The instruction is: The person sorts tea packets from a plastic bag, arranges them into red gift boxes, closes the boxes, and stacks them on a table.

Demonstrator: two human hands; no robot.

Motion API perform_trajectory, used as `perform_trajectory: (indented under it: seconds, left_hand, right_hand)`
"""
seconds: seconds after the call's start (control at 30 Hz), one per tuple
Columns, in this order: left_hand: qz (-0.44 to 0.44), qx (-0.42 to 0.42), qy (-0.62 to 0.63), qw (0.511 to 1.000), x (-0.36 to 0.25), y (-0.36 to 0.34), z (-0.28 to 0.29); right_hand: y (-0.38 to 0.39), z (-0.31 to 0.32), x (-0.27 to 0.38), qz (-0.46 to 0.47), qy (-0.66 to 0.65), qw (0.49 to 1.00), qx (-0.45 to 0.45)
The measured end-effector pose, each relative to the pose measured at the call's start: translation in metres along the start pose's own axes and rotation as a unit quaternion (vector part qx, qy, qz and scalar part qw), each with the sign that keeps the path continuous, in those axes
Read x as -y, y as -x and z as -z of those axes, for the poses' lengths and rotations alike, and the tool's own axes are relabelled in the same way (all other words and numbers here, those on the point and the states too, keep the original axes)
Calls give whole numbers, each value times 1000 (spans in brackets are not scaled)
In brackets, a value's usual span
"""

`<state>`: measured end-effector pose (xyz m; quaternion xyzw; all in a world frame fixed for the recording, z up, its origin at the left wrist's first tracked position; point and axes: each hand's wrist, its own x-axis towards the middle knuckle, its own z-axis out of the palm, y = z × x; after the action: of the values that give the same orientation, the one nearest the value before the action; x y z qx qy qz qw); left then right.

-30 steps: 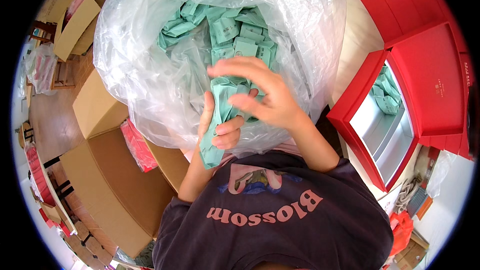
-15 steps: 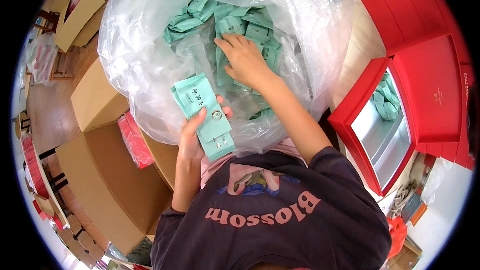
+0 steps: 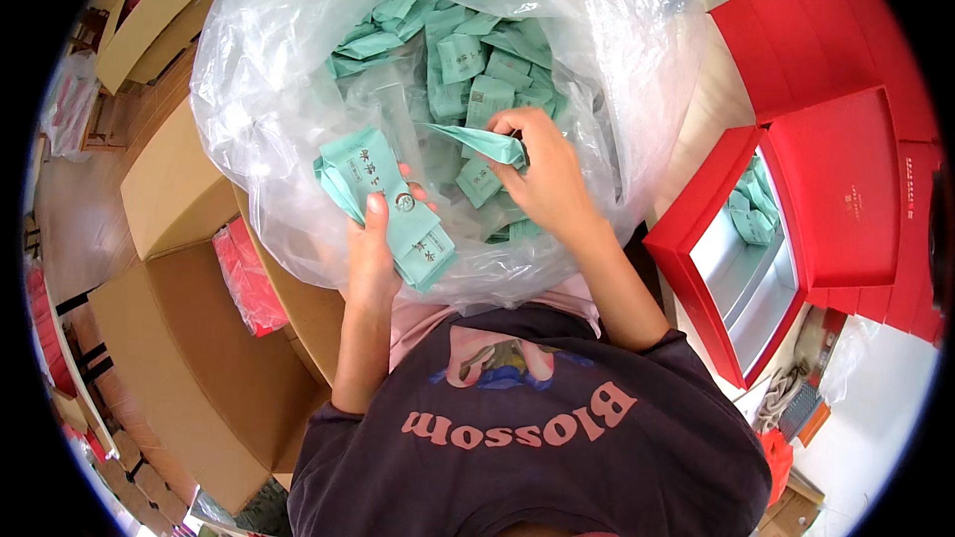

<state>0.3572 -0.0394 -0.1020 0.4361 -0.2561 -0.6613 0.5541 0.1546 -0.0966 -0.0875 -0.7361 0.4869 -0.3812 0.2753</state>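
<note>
My left hand [image 3: 373, 249] grips a small stack of mint-green sachets [image 3: 370, 179], their printed fronts facing up, thumb on top and fingertips showing at the far edge. To its right, my right hand [image 3: 545, 164] pinches one green sachet [image 3: 479, 142] by its end, held edge-on above the pile. Beneath both hands a large clear plastic bag [image 3: 269, 89] gapes wide, with many loose green sachets [image 3: 463, 58] lying inside it. Some of the sachets low in the bag are hidden by my right hand and the plastic folds.
At the right, an open red gift box [image 3: 686, 239] with a white inside holds several green sachets [image 3: 753, 209]. More red boxes [image 3: 796, 40] stand behind it. On the left is an open cardboard carton [image 3: 189, 358] with a red plastic-wrapped pack [image 3: 249, 278] at its edge.
My right hand has lifted a sachet off the pile and drawn it back toward me. The stack in my left hand has shifted slightly left.
</note>
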Motion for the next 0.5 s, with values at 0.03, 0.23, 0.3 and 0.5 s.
perform_trajectory:
  seconds: [0.03,0.23,0.3,0.5]
  left_hand:
    - [-5,-5,3,1000,0,-2,0]
    - [-31,-18,54,998,9,-13,-15]
    - [-52,-26,23,998,17,-16,-21]
    - [-20,-13,38,999,-3,-31,-47]
  right_hand:
    - [2,-1,8,-1,-22,999,-30]
    - [12,-10,36,-101,-220,967,-86]
    - [13,-18,43,-194,-294,930,-105]
    - [23,-37,20,-260,-346,901,-24]
